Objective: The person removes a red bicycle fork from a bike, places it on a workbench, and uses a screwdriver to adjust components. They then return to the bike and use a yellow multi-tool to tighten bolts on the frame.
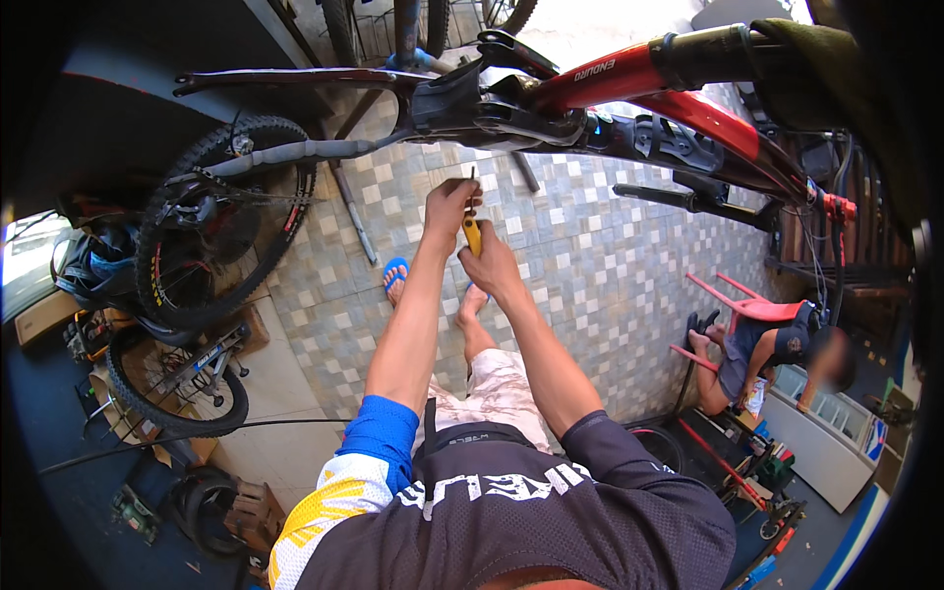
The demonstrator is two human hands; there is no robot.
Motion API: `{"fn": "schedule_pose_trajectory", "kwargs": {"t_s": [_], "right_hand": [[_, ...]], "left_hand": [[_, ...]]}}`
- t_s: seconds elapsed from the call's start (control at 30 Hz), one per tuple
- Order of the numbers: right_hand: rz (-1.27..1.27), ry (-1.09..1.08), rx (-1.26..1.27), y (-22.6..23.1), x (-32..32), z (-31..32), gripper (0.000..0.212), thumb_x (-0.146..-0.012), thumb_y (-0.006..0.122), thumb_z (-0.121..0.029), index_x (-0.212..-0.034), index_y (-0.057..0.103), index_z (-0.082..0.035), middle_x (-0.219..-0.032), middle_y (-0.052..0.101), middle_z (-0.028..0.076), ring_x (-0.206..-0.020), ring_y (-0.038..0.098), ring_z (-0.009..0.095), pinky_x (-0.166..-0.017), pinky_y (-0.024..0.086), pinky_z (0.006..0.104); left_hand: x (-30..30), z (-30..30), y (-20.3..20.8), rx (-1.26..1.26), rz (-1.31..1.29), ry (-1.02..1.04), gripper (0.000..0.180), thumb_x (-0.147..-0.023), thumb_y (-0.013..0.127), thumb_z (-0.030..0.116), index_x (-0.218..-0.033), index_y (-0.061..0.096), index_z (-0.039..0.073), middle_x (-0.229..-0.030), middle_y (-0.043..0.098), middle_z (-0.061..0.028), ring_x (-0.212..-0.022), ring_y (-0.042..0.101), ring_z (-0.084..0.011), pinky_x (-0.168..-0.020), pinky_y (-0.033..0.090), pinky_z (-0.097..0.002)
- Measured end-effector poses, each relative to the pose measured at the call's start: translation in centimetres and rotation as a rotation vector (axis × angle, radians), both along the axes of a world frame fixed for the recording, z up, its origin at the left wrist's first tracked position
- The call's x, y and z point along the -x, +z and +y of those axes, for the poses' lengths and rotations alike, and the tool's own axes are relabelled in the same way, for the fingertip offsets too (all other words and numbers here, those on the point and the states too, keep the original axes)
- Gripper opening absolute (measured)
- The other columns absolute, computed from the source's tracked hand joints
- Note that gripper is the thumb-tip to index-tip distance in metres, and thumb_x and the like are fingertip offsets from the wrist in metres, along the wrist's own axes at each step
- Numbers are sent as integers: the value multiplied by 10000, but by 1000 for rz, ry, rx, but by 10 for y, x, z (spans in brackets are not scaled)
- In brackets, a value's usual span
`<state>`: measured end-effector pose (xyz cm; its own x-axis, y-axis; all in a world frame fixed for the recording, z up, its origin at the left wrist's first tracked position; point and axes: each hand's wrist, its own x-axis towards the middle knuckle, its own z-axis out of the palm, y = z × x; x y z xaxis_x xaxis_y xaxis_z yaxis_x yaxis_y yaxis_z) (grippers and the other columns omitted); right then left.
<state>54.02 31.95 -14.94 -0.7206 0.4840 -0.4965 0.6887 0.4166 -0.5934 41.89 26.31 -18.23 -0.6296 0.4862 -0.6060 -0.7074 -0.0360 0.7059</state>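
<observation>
Both my hands are raised in the middle, over the tiled floor and just below a hanging bicycle frame (590, 88) in red and black. My right hand (495, 267) is closed round a yellow-handled tool (473, 236). A thin dark shaft (472, 202) stands up from the tool's upper end; its exact kind is too small to tell. The fingers of my left hand (450, 206) pinch at this dark part, partly hiding it. Neither hand touches the frame.
A bicycle wheel (221, 216) and a smaller bicycle (182, 379) stand at the left. Grey stand legs (352, 211) reach the floor near my feet. Another person (777, 349) sits at the right by a white glass-topped case (821, 433), beside a pink chair (762, 308).
</observation>
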Motion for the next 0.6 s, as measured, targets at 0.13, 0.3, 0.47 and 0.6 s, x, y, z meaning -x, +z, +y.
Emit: {"fn": "schedule_pose_trajectory", "kwargs": {"t_s": [0.13, 0.3, 0.47, 0.6], "right_hand": [[67, 60, 107, 11, -23, -23, 438, -869, 632, -196, -1248, 475, -42, -909, 671, 354, -902, 651, 570, -781, 506, 599], [132, 1, 173, 20, -75, -42, 423, -867, 648, -187, -1236, 498, -44, -957, 664, 343, -918, 648, 559, -762, 517, 564], [120, -46, 96, 43, -111, -67, 393, -874, 679, -230, -1194, 558, -37, -977, 684, 309, -922, 667, 519, -773, 521, 535], [127, -54, 159, 56, -125, -81, 370, -877, 755, -320, -1032, 620, -13, -859, 690, 205, -807, 696, 365, -722, 528, 462]], "left_hand": [[-8, -44, 2, -7, -54, 86, 256, -994, 662, 286, -1099, 714, 58, -986, 751, -53, -885, 706, -153, -758, 533, -314], [-12, -101, 35, -39, -31, 32, 243, -1003, 716, 245, -1154, 684, 57, -1005, 751, -57, -907, 720, -153, -767, 569, -306], [-18, -171, 73, 6, 141, -45, 271, -969, 760, 136, -1184, 648, 14, -1016, 738, -81, -910, 720, -163, -782, 591, -306], [-29, -210, 101, 52, 297, -68, 243, -937, 792, 118, -1110, 647, 28, -973, 728, -54, -869, 696, -126, -753, 574, -287]]}}
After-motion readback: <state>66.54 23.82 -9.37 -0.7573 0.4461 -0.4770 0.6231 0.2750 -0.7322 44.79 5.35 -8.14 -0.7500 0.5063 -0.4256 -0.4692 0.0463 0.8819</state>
